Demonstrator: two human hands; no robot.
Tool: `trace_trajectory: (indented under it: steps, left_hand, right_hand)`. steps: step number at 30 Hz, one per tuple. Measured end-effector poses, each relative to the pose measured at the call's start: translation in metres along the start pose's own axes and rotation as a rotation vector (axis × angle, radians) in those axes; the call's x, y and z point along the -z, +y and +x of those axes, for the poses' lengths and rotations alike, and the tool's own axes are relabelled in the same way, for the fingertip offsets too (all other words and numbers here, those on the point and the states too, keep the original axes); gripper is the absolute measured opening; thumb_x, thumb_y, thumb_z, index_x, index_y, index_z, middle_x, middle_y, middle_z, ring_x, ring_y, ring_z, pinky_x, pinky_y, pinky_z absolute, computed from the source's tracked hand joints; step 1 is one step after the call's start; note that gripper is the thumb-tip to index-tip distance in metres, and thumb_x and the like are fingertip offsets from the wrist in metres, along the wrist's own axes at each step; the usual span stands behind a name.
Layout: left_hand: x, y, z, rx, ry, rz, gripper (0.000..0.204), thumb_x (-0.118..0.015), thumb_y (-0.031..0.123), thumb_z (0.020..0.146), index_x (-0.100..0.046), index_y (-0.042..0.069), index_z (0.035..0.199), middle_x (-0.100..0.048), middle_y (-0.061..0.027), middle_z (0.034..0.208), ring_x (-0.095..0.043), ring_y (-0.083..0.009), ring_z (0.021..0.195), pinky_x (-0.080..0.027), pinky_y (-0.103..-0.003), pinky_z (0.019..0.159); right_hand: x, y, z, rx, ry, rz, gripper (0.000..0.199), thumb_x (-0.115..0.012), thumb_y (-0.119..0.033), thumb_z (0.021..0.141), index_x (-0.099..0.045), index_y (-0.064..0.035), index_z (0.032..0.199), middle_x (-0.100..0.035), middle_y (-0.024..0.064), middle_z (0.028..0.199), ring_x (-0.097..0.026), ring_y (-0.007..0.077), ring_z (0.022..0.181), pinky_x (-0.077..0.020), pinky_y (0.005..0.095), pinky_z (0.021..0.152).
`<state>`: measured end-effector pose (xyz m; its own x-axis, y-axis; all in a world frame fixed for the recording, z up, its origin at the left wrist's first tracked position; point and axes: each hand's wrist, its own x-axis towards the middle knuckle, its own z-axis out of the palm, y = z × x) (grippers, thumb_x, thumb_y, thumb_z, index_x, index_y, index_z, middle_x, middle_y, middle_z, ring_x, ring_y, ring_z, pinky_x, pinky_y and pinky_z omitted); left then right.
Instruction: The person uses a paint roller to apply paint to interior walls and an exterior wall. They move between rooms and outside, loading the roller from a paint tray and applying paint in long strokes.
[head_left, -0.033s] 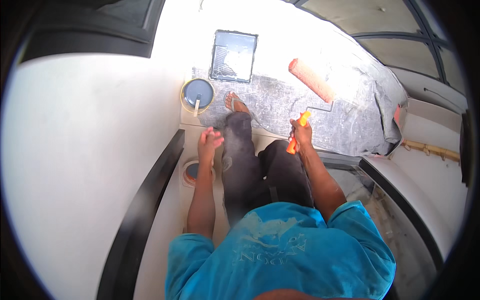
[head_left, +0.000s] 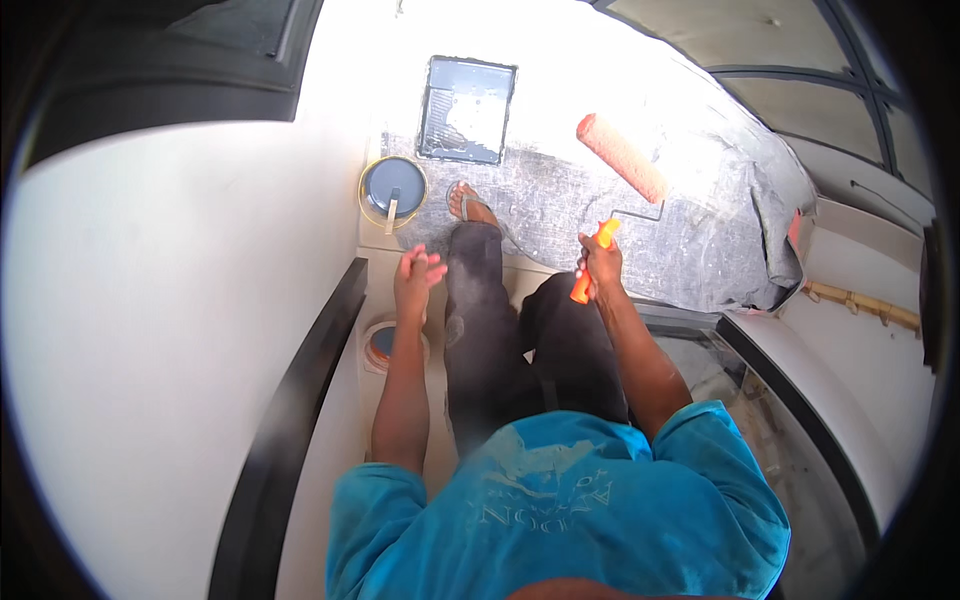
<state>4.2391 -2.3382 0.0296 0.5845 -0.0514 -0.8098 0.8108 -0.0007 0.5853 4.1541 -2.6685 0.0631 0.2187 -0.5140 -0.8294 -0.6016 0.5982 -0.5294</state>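
My right hand is wrapped round the orange and yellow handle of a paint roller. Its wide, pinkish-orange sleeve points away to the upper left, above the grey-stained drop sheet. My left hand hangs empty in front of my left leg, fingers bent and apart. Just beyond it stands a yellow-rimmed bucket of grey-blue paint, with a brush resting at its near side. Farther off lies a dark-rimmed paint tray, wet with grey-blue paint and patches of glare.
A smaller round container with something dark inside sits under my left forearm. A white wall with a black edge strip runs along my left. At right, the sheet bunches beside a bamboo pole. A dark-framed window stands beyond.
The view has shifted very slightly. Both hands keep nearly the same pose, and the roller stays in my right hand.
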Motion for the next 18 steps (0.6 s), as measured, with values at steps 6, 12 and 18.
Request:
trace_trajectory:
  steps: [6,12,18]
  left_hand:
    - [-0.068,0.052,0.184,0.019,0.032,0.127,0.035,-0.056,0.024,0.106,-0.060,0.000,0.132,-0.069,-0.0117,0.115,-0.071,-0.0200,0.102,-0.057,-0.033,0.088]
    - [-0.086,0.026,0.427,-0.343,0.164,0.584,0.033,-0.059,0.015,0.103,-0.060,-0.005,0.129,-0.070,-0.0157,0.111,-0.068,-0.0263,0.096,-0.054,-0.035,0.087]
    - [-0.086,0.026,0.585,-0.530,0.100,0.997,0.051,-0.048,0.004,0.102,-0.042,-0.005,0.152,-0.063,-0.0263,0.131,-0.062,-0.0351,0.123,-0.045,-0.039,0.109]
  right_hand:
    - [-0.103,-0.010,0.132,0.099,0.128,0.084,0.062,-0.072,-0.003,0.093,-0.042,-0.0155,0.146,-0.066,0.0055,0.103,-0.067,0.0170,0.080,-0.0565,0.0326,0.060]
    - [-0.175,0.038,0.334,0.324,0.131,-0.123,0.059,-0.067,0.000,0.093,-0.044,-0.0094,0.146,-0.065,0.0105,0.123,-0.067,0.0195,0.102,-0.0576,0.0338,0.080]
    - [-0.249,0.064,0.475,0.582,-0.030,-0.258,0.045,-0.068,-0.011,0.093,-0.055,-0.0004,0.135,-0.066,0.0130,0.122,-0.064,0.0209,0.112,-0.0517,0.0352,0.095]
